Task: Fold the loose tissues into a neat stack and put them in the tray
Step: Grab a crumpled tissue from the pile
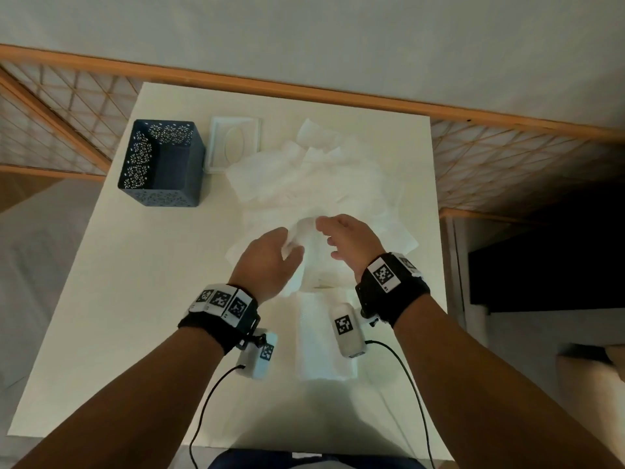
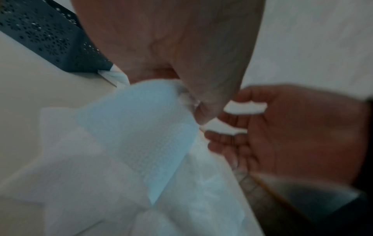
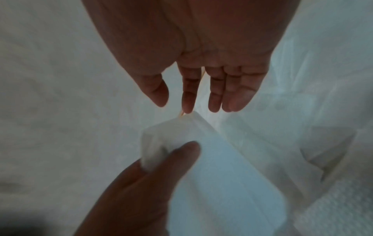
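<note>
My left hand (image 1: pixel 287 247) pinches one white tissue (image 1: pixel 304 265) by its upper edge and holds it above the table, the sheet hanging down; the wrist view shows the pinch (image 2: pixel 189 102) on the tissue (image 2: pixel 141 135). My right hand (image 1: pixel 326 231) hovers just right of the tissue's top corner, fingers straight and spread (image 3: pixel 201 95), holding nothing. A heap of loose tissues (image 1: pixel 318 177) lies beyond the hands. A folded stack (image 1: pixel 321 353) rests on the table beneath my wrists. The dark blue perforated tray (image 1: pixel 162 164) stands at the back left.
A white tissue-box lid (image 1: pixel 235 143) lies beside the tray. The white table (image 1: pixel 135 299) ends at a wooden rail (image 1: pixel 304 89) at the back, with lattice screens on both sides. Cables trail from the wrist cameras over the front edge.
</note>
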A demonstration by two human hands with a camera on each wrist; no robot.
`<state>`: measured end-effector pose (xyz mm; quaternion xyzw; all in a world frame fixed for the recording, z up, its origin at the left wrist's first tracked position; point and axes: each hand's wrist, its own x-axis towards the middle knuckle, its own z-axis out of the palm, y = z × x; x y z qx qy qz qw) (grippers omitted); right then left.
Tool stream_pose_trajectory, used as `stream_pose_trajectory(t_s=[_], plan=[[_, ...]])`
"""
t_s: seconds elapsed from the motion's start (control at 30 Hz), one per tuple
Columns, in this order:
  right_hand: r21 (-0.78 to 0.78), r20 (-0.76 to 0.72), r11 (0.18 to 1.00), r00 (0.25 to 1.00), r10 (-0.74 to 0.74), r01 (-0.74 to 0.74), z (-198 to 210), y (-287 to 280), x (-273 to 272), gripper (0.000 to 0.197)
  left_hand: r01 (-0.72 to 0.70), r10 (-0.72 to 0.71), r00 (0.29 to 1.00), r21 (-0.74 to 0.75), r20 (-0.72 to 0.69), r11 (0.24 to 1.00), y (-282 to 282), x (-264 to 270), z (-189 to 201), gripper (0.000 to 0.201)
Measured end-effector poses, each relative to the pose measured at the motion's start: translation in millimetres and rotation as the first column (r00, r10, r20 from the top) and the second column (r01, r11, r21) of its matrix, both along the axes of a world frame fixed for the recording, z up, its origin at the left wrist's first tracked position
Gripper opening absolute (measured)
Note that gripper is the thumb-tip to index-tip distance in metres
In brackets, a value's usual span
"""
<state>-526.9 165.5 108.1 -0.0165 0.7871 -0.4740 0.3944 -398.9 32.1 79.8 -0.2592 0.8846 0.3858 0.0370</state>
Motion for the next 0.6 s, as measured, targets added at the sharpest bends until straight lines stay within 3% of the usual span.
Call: stream_pose_trajectory(t_s=[0.07, 0.17, 0.3, 0.37, 0.47, 0.6], plan=[[-0.040, 0.071, 0.995, 0.994, -0.088, 0.091, 8, 9, -5, 0.040, -0.053, 0.066, 0.996, 0.204, -0.056, 0.977, -3, 2, 20, 0.020], [-0.144, 0.187, 0.974, 0.971, -0.147, 0.175, 15, 25, -7, 0.044, -0.123, 0.190, 0.978, 0.510, -0.081, 0.851, 0, 3, 53, 0.011], [-0.218, 0.333, 0.948, 0.931, -0.151, 0.232, 20, 39, -2, 0.062, -0.106, 0.306, 0.950, 0.852, -0.065, 0.512, 7, 2, 77, 0.032], [-0.276, 0.455, 0.918, 0.880, -0.135, 0.284, 26, 44, 3, 0.070, -0.071, 0.336, 0.940, 0.924, -0.064, 0.375, 7, 1, 85, 0.033], [-0.367, 0.575, 0.855, 0.812, -0.103, 0.368, 34, 52, 14, 0.079, -0.018, 0.313, 0.943, 0.925, -0.110, 0.380, 8, -1, 93, 0.034], [-0.524, 0.487, 0.801, 0.874, 0.004, 0.289, 36, 64, 23, 0.058, -0.030, 0.262, 0.959, 0.879, -0.109, 0.476, 8, 2, 91, 0.035]])
